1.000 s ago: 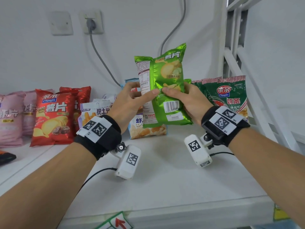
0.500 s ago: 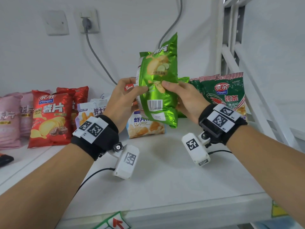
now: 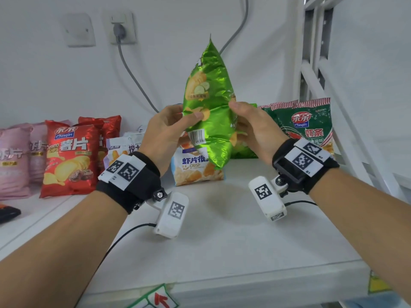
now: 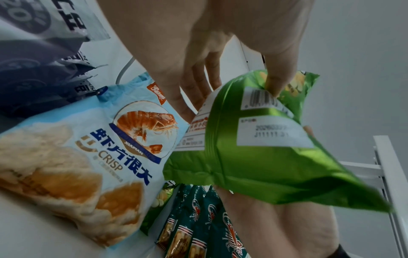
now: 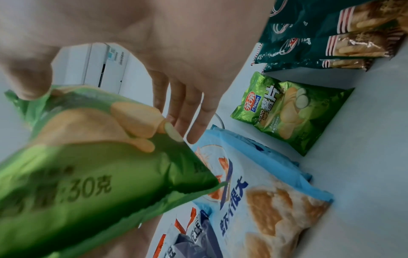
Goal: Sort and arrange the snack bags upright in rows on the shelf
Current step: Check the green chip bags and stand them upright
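Note:
A shiny green chip bag [image 3: 209, 103] [image 4: 260, 150] [image 5: 88, 174] is held upright in the air above the white shelf [image 3: 222, 230], edge-on to me. My left hand [image 3: 169, 127] pinches its left side with the thumb in front and the fingers behind. My right hand [image 3: 251, 125] pinches its right side the same way. Behind it a light blue shrimp crisp bag [image 3: 195, 170] [image 4: 88, 157] [image 5: 264, 200] leans back. A second green chip bag [image 5: 291, 113] stands at the wall, next to dark green shrimp stick bags [image 3: 309, 127] [image 5: 331, 31].
Red chip bags [image 3: 69, 156], pink bags [image 3: 15, 156] and a white-purple bag [image 3: 124, 150] stand in rows at the left. A grey cable [image 3: 131, 74] hangs from a wall socket. A white metal frame [image 3: 320, 70] bounds the right side. The shelf's front edge [image 3: 244, 290] is close.
Both hands have turned the green bag from showing its back and front panels to nearly edge-on, and it now stands taller and more upright between them.

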A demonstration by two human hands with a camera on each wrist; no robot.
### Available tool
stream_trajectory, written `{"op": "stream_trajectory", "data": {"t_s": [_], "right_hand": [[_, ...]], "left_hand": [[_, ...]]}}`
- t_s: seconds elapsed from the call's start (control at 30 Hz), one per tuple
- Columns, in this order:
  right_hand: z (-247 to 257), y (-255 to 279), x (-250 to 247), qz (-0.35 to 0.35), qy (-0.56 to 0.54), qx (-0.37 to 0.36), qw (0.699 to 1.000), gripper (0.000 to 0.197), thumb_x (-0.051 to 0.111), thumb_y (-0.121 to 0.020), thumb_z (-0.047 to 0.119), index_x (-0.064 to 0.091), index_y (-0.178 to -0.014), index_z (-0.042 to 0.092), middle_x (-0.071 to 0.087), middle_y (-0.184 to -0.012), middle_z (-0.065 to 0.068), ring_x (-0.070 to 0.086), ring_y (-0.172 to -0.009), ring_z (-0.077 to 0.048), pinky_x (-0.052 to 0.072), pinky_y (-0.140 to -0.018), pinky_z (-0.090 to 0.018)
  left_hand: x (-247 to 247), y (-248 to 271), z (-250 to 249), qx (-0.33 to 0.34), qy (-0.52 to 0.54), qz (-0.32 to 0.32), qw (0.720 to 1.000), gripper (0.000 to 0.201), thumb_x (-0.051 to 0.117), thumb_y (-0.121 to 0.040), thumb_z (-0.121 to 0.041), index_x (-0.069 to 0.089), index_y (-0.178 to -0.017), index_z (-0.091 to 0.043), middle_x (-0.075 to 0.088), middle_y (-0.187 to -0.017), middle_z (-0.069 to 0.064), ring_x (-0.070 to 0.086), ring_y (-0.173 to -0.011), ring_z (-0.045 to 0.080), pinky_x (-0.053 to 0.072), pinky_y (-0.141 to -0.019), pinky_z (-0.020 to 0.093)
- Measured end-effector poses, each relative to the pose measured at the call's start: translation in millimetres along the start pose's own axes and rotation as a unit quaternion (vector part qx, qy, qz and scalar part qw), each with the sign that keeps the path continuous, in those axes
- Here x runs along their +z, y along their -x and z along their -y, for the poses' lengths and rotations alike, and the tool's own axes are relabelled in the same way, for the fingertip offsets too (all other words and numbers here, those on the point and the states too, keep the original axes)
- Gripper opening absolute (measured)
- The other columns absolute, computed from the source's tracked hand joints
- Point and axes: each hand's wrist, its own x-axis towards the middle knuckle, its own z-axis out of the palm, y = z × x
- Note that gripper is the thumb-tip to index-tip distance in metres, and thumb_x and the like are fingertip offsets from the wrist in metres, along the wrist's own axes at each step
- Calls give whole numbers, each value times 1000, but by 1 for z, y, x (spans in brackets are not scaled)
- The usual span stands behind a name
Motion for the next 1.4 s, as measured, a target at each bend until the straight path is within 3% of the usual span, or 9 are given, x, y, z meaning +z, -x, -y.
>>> {"op": "stream_trajectory", "data": {"t_s": [0.2,0.47,0.67,0.83,0.93,1.1,1.23,1.33,1.4], "right_hand": [[-5,-1,1,11,19,7,1000,43,79,-71,55,77,-100,22,78,-93,1,74,-81,-14,58,-66,-27],[-7,-2,1,-42,80,-23,996,77,85,-60,58,63,-121,17,79,-105,-5,78,-94,-25,61,-70,-36],[0,1,0,5,6,-2,1000,57,72,-69,55,69,-110,16,72,-89,-7,67,-70,-13,50,-59,-23],[0,2,1,0,9,21,1000,51,73,-78,42,70,-121,13,71,-106,-20,67,-85,-24,50,-64,-31],[3,2,0,-26,29,10,999,44,77,-77,38,73,-116,18,79,-107,-9,74,-87,-18,54,-65,-26],[3,1,1,-21,57,-1,998,65,87,-67,45,72,-123,17,78,-118,-5,74,-111,-25,58,-95,-41],[3,1,-1,20,33,50,998,36,79,-77,41,79,-108,22,79,-107,-5,75,-94,-18,58,-81,-33],[4,3,0,25,30,91,995,51,86,-65,50,82,-103,17,79,-113,-13,74,-108,-35,58,-100,-49],[6,5,2,27,26,95,995,58,86,-62,54,83,-105,15,78,-114,-14,74,-112,-35,58,-101,-50]], "left_hand": [[2,1,1,-23,41,11,999,34,76,-79,-17,59,-107,-12,76,-91,-1,74,-77,12,57,-61,24],[1,3,5,-10,-14,18,1000,65,85,-69,-31,67,-126,-7,73,-124,17,76,-105,23,62,-87,34],[-3,-2,6,-7,24,14,1000,39,82,-84,-19,65,-117,-8,79,-102,1,76,-89,15,60,-73,28],[-1,-2,7,-40,24,33,998,30,72,-81,-28,65,-106,-14,76,-91,-1,73,-77,13,58,-71,28],[-1,1,5,-46,-3,63,997,40,74,-81,-41,68,-111,-16,77,-94,-5,73,-80,11,57,-70,25],[0,5,5,-35,-69,77,994,58,82,-75,-48,67,-123,-20,79,-115,-2,76,-103,17,63,-79,31],[-1,3,2,-50,-50,49,996,41,79,-81,-39,75,-115,-15,80,-112,5,77,-103,26,63,-88,39],[-1,5,-2,-84,-13,13,996,47,85,-73,-44,80,-103,-8,79,-109,17,73,-107,41,56,-100,57],[0,7,-6,-92,-22,2,995,61,85,-64,-54,80,-100,-4,78,-109,20,74,-103,42,57,-98,55]]}}
